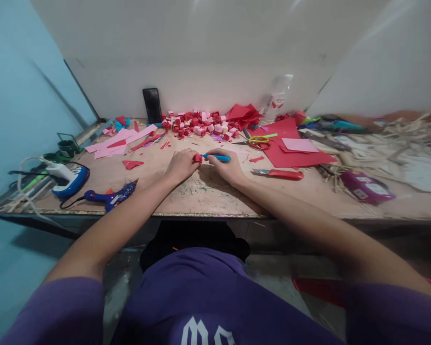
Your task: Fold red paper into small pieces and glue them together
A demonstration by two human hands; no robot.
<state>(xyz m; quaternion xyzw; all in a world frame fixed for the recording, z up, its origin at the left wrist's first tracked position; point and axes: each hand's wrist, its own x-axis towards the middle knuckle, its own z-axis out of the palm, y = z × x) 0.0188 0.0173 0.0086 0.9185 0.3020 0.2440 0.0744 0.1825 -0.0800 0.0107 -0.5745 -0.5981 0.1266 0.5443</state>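
Observation:
My left hand (pixel 183 165) is closed around a small red paper cube (pixel 198 158) above the middle of the table. In my right hand (pixel 227 167) is a blue pen (pixel 218 157), its tip pointing left at the cube. Tip and cube are very close; whether they touch I cannot tell. Behind both hands lies a heap of small red and pink paper cubes (pixel 201 123). To the right of my right hand rests a red-handled knife (pixel 278 174). Scissors with yellow handles (pixel 258 140) lie farther back.
A blue glue gun (pixel 111 195) and a blue power strip (pixel 71 182) with cables sit at left. Pink paper strips (pixel 111 146) and red sheets (pixel 285 139) flank the heap. A phone (pixel 152 105) leans on the back wall. A purple box (pixel 366 187) and wood scraps (pixel 391 143) lie right.

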